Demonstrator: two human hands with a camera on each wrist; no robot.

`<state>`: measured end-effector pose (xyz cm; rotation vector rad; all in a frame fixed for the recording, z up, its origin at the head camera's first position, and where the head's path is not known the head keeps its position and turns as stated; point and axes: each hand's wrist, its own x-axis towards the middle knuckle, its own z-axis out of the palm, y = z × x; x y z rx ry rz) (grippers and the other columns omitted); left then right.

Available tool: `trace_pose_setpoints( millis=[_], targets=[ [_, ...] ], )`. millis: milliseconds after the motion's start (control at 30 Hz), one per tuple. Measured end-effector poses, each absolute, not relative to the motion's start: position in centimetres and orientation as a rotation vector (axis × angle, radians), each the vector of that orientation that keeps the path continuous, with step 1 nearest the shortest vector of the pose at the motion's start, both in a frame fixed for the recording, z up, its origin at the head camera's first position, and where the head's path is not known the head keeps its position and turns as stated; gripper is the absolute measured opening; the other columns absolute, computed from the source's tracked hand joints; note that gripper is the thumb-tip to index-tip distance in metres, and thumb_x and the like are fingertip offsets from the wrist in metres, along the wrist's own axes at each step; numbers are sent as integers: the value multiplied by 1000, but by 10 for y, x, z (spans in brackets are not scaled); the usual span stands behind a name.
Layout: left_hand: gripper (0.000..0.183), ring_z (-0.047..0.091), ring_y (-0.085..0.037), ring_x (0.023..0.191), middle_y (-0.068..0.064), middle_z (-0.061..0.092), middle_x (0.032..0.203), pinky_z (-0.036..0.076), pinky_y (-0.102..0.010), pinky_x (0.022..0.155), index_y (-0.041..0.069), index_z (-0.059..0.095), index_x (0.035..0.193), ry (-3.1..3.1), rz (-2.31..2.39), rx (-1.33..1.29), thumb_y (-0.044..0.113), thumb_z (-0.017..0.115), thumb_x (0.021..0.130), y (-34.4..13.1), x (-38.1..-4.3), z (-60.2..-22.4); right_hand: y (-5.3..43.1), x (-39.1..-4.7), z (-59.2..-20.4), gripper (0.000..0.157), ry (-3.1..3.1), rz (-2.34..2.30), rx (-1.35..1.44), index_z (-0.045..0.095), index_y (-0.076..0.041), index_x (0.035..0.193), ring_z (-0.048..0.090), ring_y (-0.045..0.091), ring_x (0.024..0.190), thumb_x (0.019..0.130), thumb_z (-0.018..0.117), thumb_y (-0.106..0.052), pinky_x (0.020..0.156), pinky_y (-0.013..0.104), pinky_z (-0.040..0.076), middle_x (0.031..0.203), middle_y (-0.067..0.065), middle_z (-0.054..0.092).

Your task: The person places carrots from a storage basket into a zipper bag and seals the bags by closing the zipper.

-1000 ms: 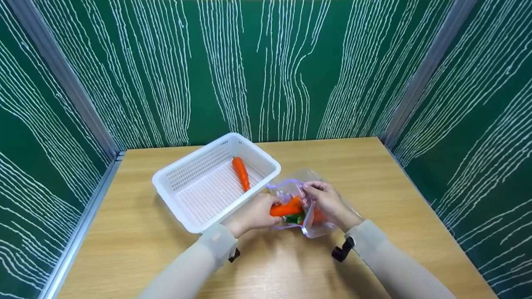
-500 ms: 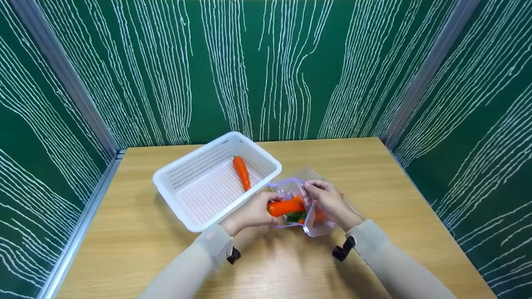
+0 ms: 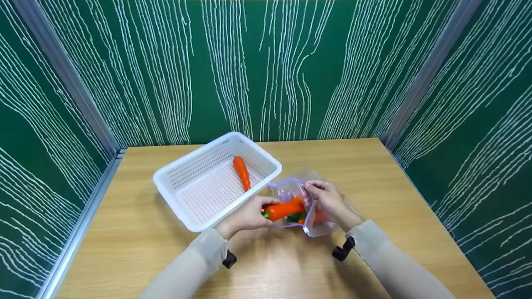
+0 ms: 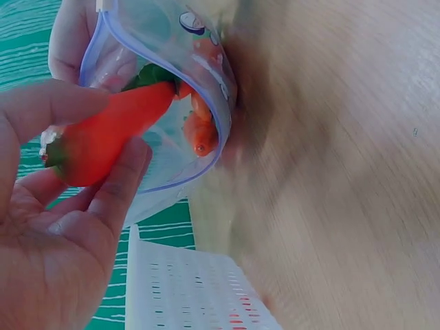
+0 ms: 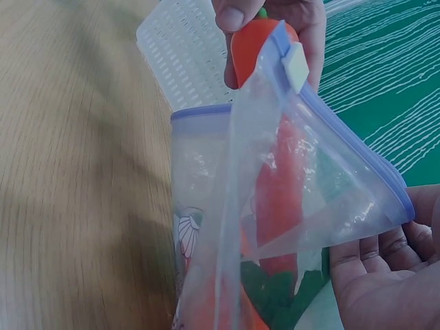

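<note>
Wood-grain counter (image 3: 382, 182): left fingers (image 4: 120, 180) curl round an orange green-stemmed carrot (image 4: 117, 130) partly inside a clear purple-rimmed bag (image 5: 203, 148), right fingers (image 5: 350, 258) pinch its rim, orange vegetables (image 4: 201, 134) already bagged, another orange carrot (image 3: 242, 172) left in white perforated basket (image 3: 199, 203).

Soft shadows, glare on tabletop (image 3: 274, 274)
</note>
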<state>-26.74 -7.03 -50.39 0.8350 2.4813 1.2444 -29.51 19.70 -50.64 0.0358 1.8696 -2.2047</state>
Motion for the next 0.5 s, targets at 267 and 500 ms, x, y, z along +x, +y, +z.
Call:
trace_pose_setpoints(
  millis=[267, 500],
  targets=[
    [53, 72, -21, 99, -16, 80, 119, 62, -36, 92, -1, 74, 133, 2509, 1327, 721, 7, 90, 83, -67, -263, -503, 196, -294, -506, 18, 1876, -2203, 33, 69, -5, 100, 61, 14, 65, 112, 56, -8, 63, 23, 58, 80, 4, 67],
    [47, 69, -18, 85, -19, 78, 111, 60, -26, 77, -6, 76, 127, 2588, 1397, 668, 7, 90, 84, -54, -258, -502, 196, -294, -505, 17, 1894, -2186, 54, 70, -3, 105, 61, 15, 68, 112, 56, -10, 66, 24, 59, 82, 3, 68]
  ],
)
